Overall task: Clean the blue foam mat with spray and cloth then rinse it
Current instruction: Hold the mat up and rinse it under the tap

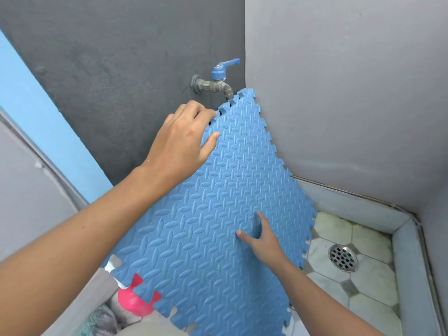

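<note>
Head view shows two gray walls [339, 93] meeting in a corner. The blue foam mat [218, 214] stands tilted in that corner, leaning up with its top edge just under the tap [218, 81]. The tap is gray with a blue handle, and it sticks out of the darker wall. The mat has bumpy oval marks and puzzle-shaped edges.

To the right of the mat lies the tiled floor [363, 275] with a low rim around it. A round metal drain [343, 257] sits in the floor, near the mat's lower right edge.

The left hand [184, 141] holds the mat's top left edge. Its fingers curl over the edge and behind it, and the thumb presses on the front, so the hand is pinched on the mat.

The right hand [261, 238] lies flat on the middle of the mat with its fingers spread apart, pressing but not gripping.

A pink and white spray bottle [132, 301] peeks out beside the mat's lower left corner. A fuzzy cloth [101, 321] lies just beside it.
</note>
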